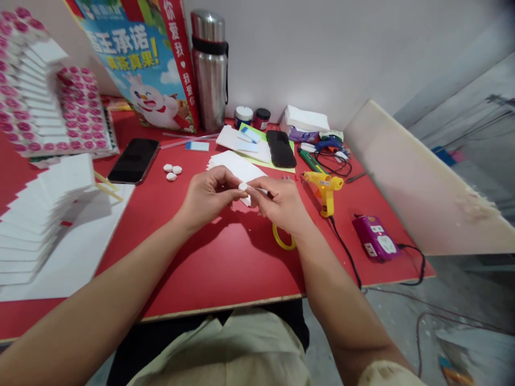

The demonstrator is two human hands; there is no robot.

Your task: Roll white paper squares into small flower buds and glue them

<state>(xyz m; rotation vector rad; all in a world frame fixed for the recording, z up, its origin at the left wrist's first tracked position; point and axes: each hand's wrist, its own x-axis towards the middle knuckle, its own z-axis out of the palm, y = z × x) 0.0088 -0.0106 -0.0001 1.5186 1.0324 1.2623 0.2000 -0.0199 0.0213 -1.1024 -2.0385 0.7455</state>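
Observation:
Between my fingertips is a small white rolled paper piece point(243, 186), held over the middle of the red table. My left hand point(208, 197) pinches its left side with thumb and forefinger. From the other side my right hand point(278, 200) closes its fingers on the same piece, partly covering it. Just behind the hands lie white paper strips point(237, 165). Three small white rolled pieces point(171, 176) rest to the left. Yellow-handled scissors point(284, 244) lie partly hidden under my right wrist.
A yellow glue gun point(326, 192) and a purple power socket box point(376, 238) stand right, with cords. Left are a phone point(134, 161) and a fanned white card structure point(48, 209). A steel thermos point(209, 72) and printed bag point(148, 64) stand behind. Another phone point(280, 149) lies ahead.

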